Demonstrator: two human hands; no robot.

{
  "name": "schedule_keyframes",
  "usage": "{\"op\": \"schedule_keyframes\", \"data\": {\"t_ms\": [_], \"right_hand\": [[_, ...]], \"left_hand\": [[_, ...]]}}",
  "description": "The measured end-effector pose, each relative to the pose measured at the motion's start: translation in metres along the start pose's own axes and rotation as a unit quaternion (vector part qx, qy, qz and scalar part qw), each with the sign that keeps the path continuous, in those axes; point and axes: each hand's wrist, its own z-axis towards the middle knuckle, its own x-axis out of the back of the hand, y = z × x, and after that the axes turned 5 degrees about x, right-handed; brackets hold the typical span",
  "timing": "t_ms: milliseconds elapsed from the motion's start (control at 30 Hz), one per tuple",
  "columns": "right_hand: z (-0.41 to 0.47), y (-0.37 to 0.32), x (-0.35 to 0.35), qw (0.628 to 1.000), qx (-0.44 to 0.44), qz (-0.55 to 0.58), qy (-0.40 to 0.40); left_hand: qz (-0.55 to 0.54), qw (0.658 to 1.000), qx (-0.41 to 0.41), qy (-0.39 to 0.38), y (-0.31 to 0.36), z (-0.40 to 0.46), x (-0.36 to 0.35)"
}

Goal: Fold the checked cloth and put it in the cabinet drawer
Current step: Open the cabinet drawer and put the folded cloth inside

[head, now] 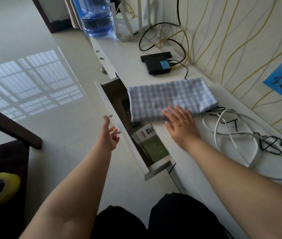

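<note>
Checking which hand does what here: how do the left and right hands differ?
The left hand is at the open drawer's handle, fingers loosely curled; the right hand lies flat, fingers straight, on the folded cloth. The left is beside the cabinet front; the right rests on the top. Both are bare.

White cabinet top [180,147], folded checked cloth [169,97], black box [157,66], coiled cables [250,135]

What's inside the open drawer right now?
In the drawer: a white box with red print and a green item nearer the camera. The far end is dark, partly hidden under the overhanging folded cloth; contents there can't be made out.
</note>
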Motion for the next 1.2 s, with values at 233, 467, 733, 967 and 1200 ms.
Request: {"op": "schedule_keyframes", "data": {"t_ms": [233,467,733,967,1200], "right_hand": [[0.000,-0.006,0.002,1.000,-0.012,-0.019,-0.005],[0.000,-0.008,0.002,1.000,-0.019,-0.024,-0.003],[-0.001,-0.007,0.001,1.000,-0.010,-0.025,0.004],[-0.006,-0.005,0.001,0.987,-0.003,-0.024,0.160],[-0.016,-0.028,0.022,0.965,-0.136,0.073,0.212]], "left_hand": [[0.041,0.999,-0.028,0.021,0.008,-0.016,0.061],[0.261,0.954,-0.092,0.115,-0.017,0.005,0.067],[0.432,0.828,-0.212,0.287,-0.018,-0.021,0.029],[0.156,0.977,-0.094,-0.106,0.014,-0.069,-0.077],[0.164,0.968,0.041,-0.185,-0.001,-0.095,-0.048]]}}
